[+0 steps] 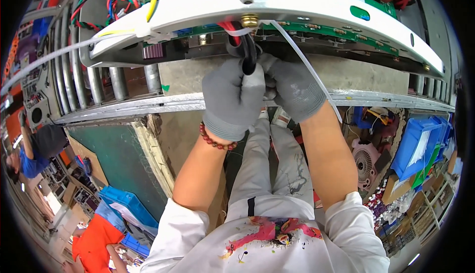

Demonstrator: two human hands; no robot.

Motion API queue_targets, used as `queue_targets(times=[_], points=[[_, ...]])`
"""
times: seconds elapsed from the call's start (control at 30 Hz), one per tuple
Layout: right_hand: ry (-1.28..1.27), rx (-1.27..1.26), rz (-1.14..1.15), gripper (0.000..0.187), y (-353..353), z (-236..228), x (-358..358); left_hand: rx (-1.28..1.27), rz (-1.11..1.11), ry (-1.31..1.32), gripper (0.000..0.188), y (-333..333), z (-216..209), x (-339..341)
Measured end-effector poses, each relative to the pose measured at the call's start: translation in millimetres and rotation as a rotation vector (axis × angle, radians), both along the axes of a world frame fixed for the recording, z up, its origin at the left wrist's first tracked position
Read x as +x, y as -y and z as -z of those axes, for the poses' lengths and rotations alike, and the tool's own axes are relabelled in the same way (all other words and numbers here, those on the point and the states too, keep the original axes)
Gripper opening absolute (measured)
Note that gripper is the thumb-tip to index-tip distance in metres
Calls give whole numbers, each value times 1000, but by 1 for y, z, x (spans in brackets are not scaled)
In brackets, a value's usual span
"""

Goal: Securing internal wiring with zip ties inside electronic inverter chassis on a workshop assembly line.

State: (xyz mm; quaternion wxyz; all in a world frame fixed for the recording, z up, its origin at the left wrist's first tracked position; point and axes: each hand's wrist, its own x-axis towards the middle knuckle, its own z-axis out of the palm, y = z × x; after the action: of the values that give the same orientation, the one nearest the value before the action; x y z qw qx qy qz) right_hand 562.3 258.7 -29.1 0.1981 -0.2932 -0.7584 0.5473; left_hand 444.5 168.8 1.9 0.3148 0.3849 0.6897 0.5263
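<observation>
My left hand [231, 95], in a grey knit glove, is closed around a black cable [249, 58] below the edge of a white metal panel [203, 13]. Beside it, my gloved right hand [297, 86] has its fingers curled in behind the cable. What those fingers grip is hidden. A white cable tie [303, 58] hangs from the panel edge, its long tail passing over my right glove. The black cable, along with red wire, comes out beneath a brass bolt [250, 21]. Another white tie [54, 54] sticks out to the left.
A green circuit board [324, 29] lies behind the panel, with twisted wires [111, 1] at its left. Metal conveyor rollers [94, 82] and a rail [183, 102] run under the unit. A pink fan [365, 161] and blue bin [418, 142] stand right; a person in orange [96, 246] is lower left.
</observation>
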Motion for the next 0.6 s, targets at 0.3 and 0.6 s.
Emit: queue_targets(times=[0.3,0.6], points=[[-103,-565,58,22,15,4,3,-5,-1,-570,25,27,-31,-25],[-13,-54,54,23,8,7,-7,15,165,-931,29,-13,4,-54]])
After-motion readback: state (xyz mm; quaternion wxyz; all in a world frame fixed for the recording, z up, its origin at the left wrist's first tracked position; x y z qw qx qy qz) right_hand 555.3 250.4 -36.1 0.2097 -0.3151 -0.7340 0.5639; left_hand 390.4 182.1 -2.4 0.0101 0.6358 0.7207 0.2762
